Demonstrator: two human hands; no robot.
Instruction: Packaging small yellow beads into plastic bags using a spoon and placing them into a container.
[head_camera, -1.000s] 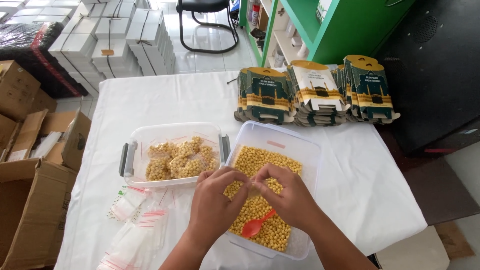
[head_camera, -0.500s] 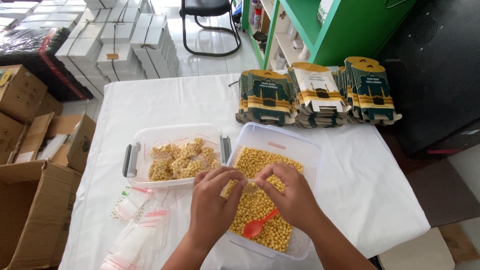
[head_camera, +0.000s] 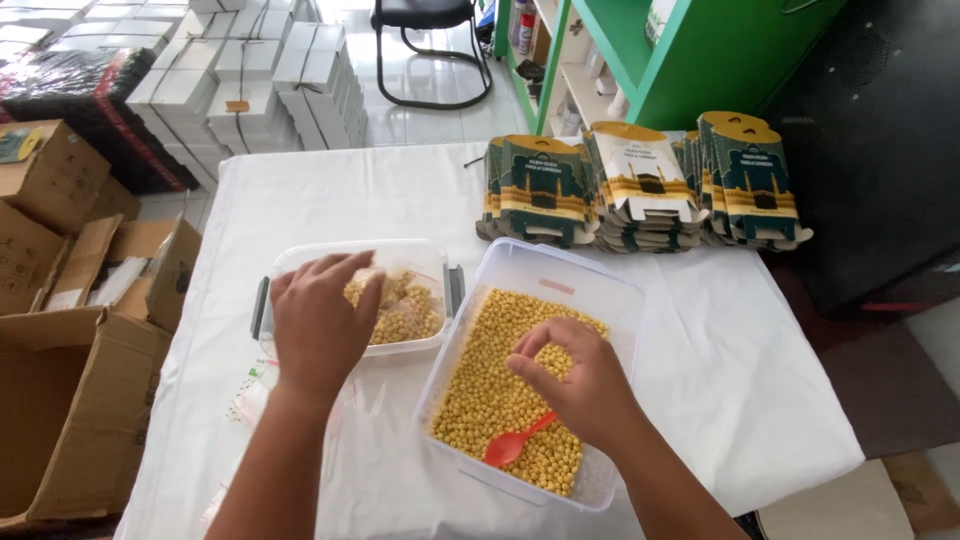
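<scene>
The right hand (head_camera: 580, 385) pinches loosely, empty as far as shows, above the large clear tub (head_camera: 600, 290) of small, hard, roll-prone yellow kernels beside the light red spoon (head_camera: 515, 445), while the left hand (head_camera: 320, 320) lowers a soft, light filled bag (head_camera: 375, 285), gripped by its top, into the smaller tub (head_camera: 420, 250) of packed bags.
</scene>
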